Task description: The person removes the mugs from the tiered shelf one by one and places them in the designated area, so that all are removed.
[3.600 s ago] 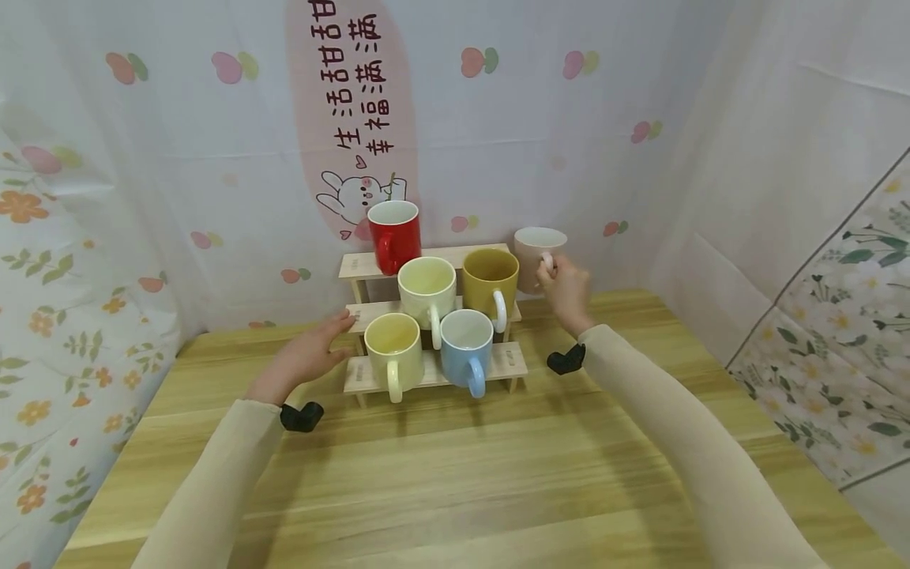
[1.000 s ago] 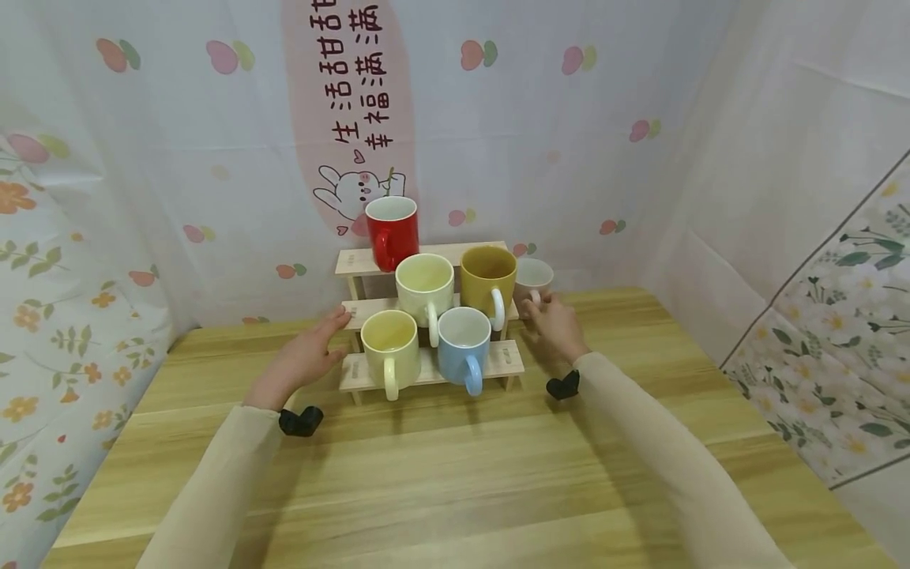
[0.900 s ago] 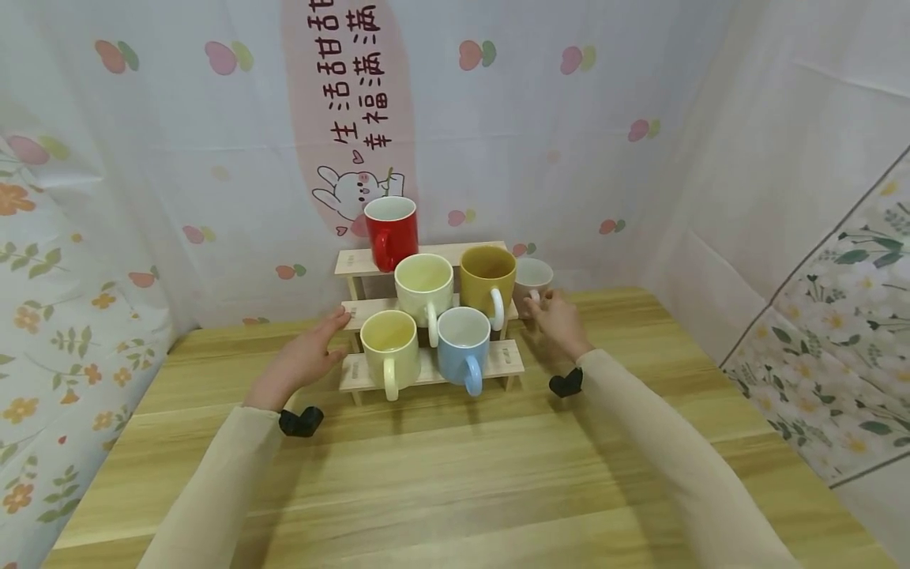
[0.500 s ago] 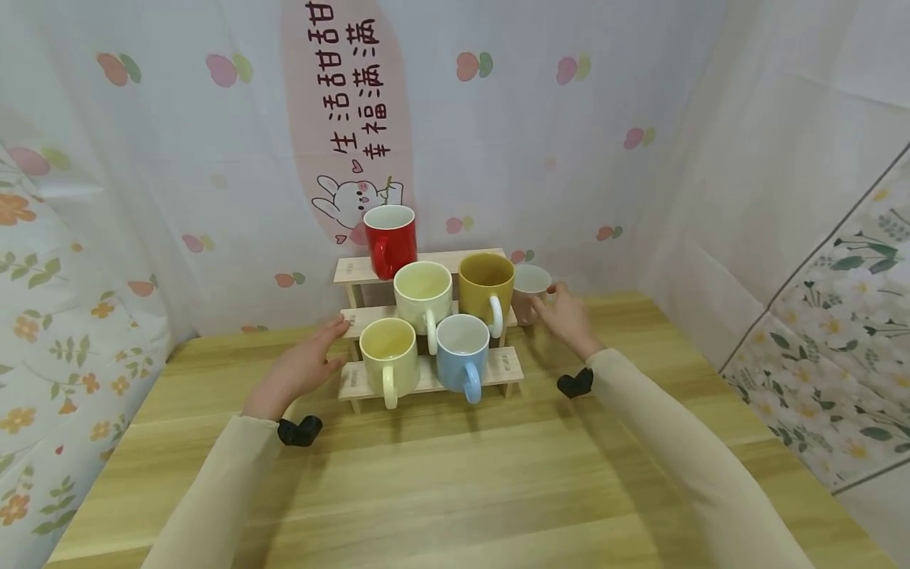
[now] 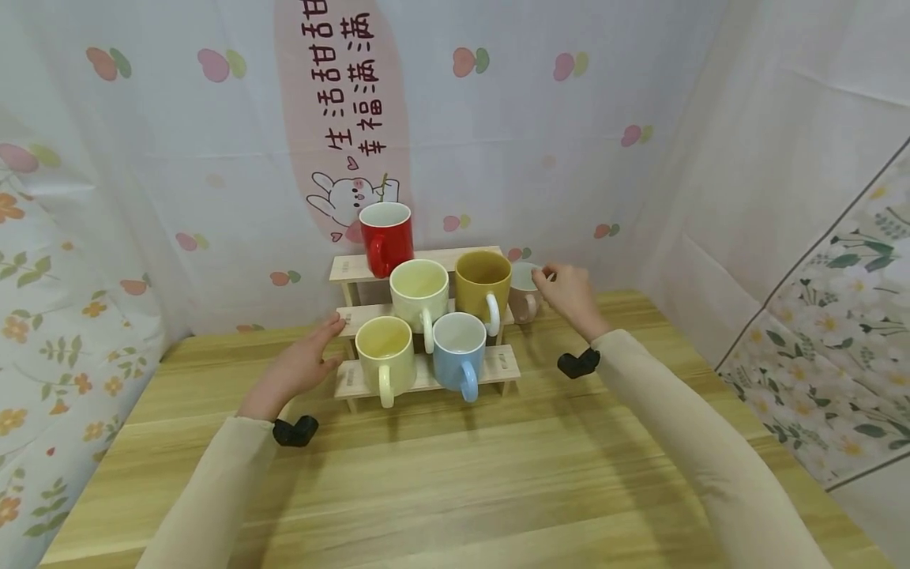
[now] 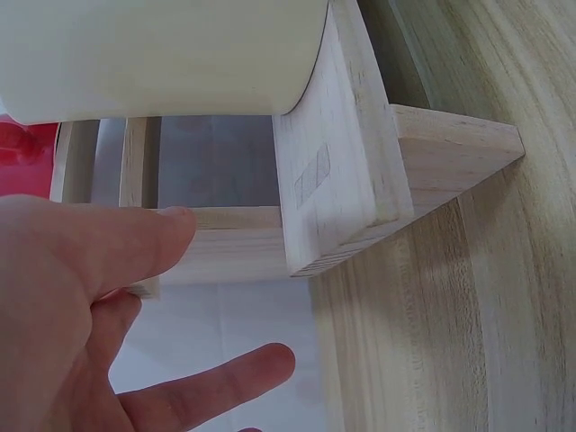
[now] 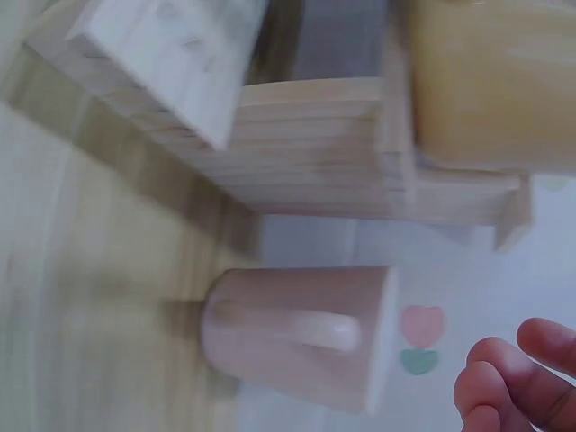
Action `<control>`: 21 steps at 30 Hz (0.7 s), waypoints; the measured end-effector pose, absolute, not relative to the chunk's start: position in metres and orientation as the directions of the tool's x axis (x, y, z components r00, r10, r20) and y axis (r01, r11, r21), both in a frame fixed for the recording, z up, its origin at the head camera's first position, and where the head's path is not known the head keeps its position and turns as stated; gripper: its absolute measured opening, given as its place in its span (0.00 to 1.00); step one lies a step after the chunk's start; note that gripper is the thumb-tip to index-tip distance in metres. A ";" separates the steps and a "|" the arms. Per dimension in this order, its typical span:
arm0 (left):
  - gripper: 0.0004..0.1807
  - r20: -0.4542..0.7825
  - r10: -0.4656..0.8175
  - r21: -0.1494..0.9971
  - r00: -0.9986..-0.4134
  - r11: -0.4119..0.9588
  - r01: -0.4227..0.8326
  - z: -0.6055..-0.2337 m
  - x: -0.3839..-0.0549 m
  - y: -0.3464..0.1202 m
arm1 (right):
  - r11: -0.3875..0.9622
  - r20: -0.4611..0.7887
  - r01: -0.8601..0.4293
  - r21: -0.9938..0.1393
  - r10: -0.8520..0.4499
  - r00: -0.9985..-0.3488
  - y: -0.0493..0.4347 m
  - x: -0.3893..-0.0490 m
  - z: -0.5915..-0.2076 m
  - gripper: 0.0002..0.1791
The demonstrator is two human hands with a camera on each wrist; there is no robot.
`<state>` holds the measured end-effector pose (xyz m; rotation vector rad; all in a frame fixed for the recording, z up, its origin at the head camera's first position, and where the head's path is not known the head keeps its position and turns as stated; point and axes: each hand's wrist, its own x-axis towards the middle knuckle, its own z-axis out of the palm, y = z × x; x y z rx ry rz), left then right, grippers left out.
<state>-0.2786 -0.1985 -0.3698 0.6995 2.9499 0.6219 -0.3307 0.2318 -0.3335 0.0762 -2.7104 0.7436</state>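
A pale pink mug [image 5: 524, 300] stands upright on the table, to the right of the wooden three-step rack [image 5: 500, 362]. My right hand [image 5: 573, 300] is beside its rim with loosely bent fingers. In the right wrist view those fingers [image 7: 531, 387] are apart from the mug and hold nothing. My left hand [image 5: 297, 369] is at the rack's left end, its fingertips against the end of the middle shelf. In the left wrist view one finger [image 6: 135, 238] overlaps the rack's side and another stretches out straight. Which of them press the wood is hard to tell.
A red mug [image 5: 387, 241] stands on the top step. The middle step bears a pale green mug [image 5: 419, 299] and a mustard mug [image 5: 483, 284]. A yellow mug [image 5: 387, 363] and a blue mug [image 5: 458, 356] are on the bottom step. Patterned curtains enclose the table [image 5: 455, 474].
My right hand has lowered the pink mug by its handle to the table beside the rack, let go and risen to the rim. My left hand has stayed at the rack.
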 end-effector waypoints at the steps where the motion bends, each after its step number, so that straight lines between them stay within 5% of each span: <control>1: 0.35 0.047 0.440 0.394 -0.897 0.817 0.422 -0.370 -0.278 -0.198 | 0.865 0.340 -0.144 -0.480 0.032 -0.940 0.232 -0.330 -0.331 0.22; 21: 0.36 0.046 0.441 0.394 -0.896 0.816 0.422 -0.371 -0.278 -0.200 | 0.874 0.400 -0.200 -0.443 -0.007 -0.917 0.208 -0.321 -0.282 0.19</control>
